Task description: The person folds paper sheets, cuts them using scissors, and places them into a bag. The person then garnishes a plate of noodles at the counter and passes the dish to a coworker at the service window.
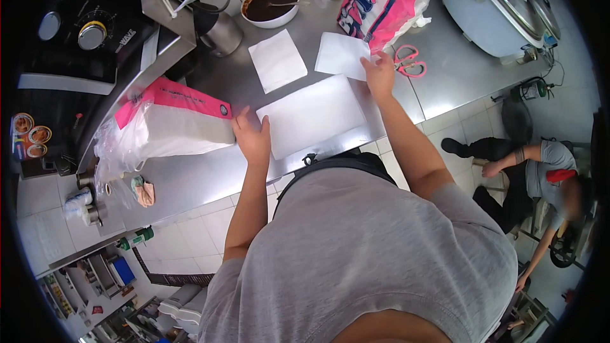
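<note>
A large white sheet [311, 117] lies on the steel counter in front of me. Beyond it are a smaller white sheet [277, 60] and another white square sheet [342, 55]. My right hand [379, 75] is at the right edge of that square sheet, thumb and fingertips near its corner; whether it grips the corner is unclear. My left hand [251, 134] has its fingers apart, between the large sheet and a stack of white napkins [184, 130] in an opened pink package [181, 96]. Its fingertips are close to the stack's end.
Pink scissors [408, 62] lie right of my right hand. At the back stand a bowl of dark sauce [270, 6], a metal jug [219, 32], a pink and white bag [381, 3] and a large lidded cooker [492, 9]. A person [553, 168] sits at the right.
</note>
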Tool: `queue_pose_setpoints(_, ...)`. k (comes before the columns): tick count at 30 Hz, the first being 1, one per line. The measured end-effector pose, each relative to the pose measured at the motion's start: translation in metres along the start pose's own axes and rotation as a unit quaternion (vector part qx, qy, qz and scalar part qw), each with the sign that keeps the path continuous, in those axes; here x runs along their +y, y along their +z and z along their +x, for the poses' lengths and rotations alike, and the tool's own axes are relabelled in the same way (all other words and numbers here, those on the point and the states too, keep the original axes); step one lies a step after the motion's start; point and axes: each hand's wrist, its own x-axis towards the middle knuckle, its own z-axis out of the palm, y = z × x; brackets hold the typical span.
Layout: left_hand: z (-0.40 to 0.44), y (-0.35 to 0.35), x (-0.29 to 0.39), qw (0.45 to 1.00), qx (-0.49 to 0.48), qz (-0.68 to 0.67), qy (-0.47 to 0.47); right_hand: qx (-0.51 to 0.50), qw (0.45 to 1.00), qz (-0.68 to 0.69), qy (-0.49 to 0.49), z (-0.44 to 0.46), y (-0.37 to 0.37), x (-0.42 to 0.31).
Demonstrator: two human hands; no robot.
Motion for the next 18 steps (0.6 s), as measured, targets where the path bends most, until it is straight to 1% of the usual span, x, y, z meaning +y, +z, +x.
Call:
queue_pose_setpoints(1,-0.001,-0.002,0.005,1.0,-0.009,-0.016,0.025,-0.049,0.998,-0.034,0.015,0.015,0.004,0.007)
queue_pose_setpoints(2,-0.001,-0.001,0.008,0.997,-0.038,-0.035,0.052,-0.097,0.993,-0.067,0.028,0.024,0.007,0.015)
queue_pose_setpoints(4,0.008,-0.001,0.026,0.988,-0.09,-0.071,0.106,-0.116,0.993,0.001,-0.006,0.022,0.005,-0.004)
queue_pose_setpoints(5,0.008,-0.005,0.042,0.968,-0.204,-0.144,0.006,-0.128,0.991,0.035,-0.026,0.019,0.005,-0.018)
queue_pose_setpoints(6,0.009,-0.001,0.055,0.924,-0.245,-0.283,-0.076,-0.146,0.98,0.075,-0.108,0.01,0.002,-0.036)
queue_pose_setpoints(7,0.01,0.006,0.065,0.852,-0.278,-0.414,-0.157,-0.166,0.962,0.113,-0.188,-0.006,-0.005,-0.055)
queue_pose_setpoints(8,0.012,0.009,0.073,0.755,-0.302,-0.533,-0.233,-0.189,0.93,0.132,-0.287,-0.023,-0.019,-0.078)
queue_pose_setpoints(9,0.017,0.004,0.081,0.662,-0.317,-0.615,-0.288,-0.21,0.887,0.151,-0.382,-0.04,-0.034,-0.1)
queue_pose_setpoints(11,0.032,-0.008,0.095,0.445,-0.33,-0.744,-0.373,-0.34,0.83,0.176,-0.405,-0.07,-0.054,-0.12)
queue_pose_setpoints(12,0.04,-0.007,0.093,0.422,-0.326,-0.772,-0.346,-0.41,0.812,0.147,-0.388,-0.074,-0.056,-0.118)
queue_pose_setpoints(14,0.038,-0.014,0.09,0.396,-0.367,-0.78,-0.315,-0.54,0.763,0.082,-0.346,-0.076,-0.059,-0.108)
queue_pose_setpoints(15,0.038,-0.019,0.095,0.406,-0.364,-0.776,-0.317,-0.53,0.78,0.121,-0.31,-0.075,-0.065,-0.115)
queue_pose_setpoints(17,0.035,-0.025,0.101,0.425,-0.358,-0.767,-0.32,-0.522,0.809,0.21,-0.171,-0.074,-0.065,-0.123)
queue_pose_setpoints(18,0.032,-0.024,0.103,0.456,-0.361,-0.75,-0.315,-0.513,0.814,0.253,-0.098,-0.076,-0.065,-0.128)
